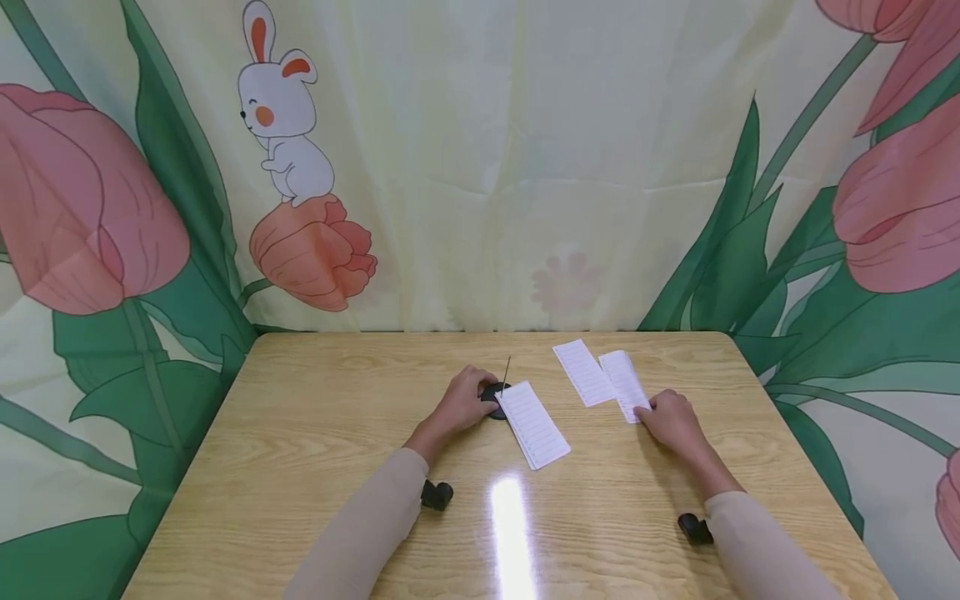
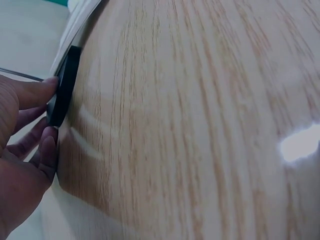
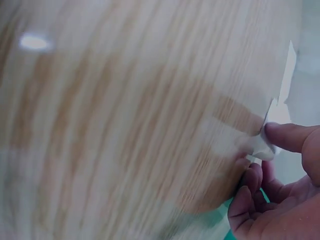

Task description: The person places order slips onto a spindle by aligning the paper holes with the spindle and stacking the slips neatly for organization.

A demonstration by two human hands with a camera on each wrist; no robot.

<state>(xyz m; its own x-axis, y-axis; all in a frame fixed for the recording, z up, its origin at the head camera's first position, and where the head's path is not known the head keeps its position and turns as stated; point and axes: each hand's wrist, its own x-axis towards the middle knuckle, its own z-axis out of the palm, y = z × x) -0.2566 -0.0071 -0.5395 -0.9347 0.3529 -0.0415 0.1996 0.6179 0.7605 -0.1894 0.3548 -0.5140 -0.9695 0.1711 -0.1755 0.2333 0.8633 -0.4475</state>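
Note:
Left of the table's middle stands a paper spike with a round black base [image 1: 491, 403] and a thin upright needle [image 1: 506, 373]. My left hand [image 1: 463, 400] grips the base by its edge; the left wrist view shows the thumb on top of the black disc [image 2: 67, 90] and fingers at its side. Several printed slips [image 1: 534, 427] lie over the base, their top corner at the needle. Farther right, my right hand [image 1: 672, 419] pinches the near end of another printed slip [image 1: 621, 375], which bends at the thumb in the right wrist view [image 3: 267, 140].
A further printed slip [image 1: 582, 372] lies flat on the wooden table [image 1: 322, 433], its right edge close to the pinched slip. Behind the table's back edge hangs a curtain [image 1: 465, 167] with tulips and a rabbit. Small black devices [image 1: 437, 496] sit at both wrists.

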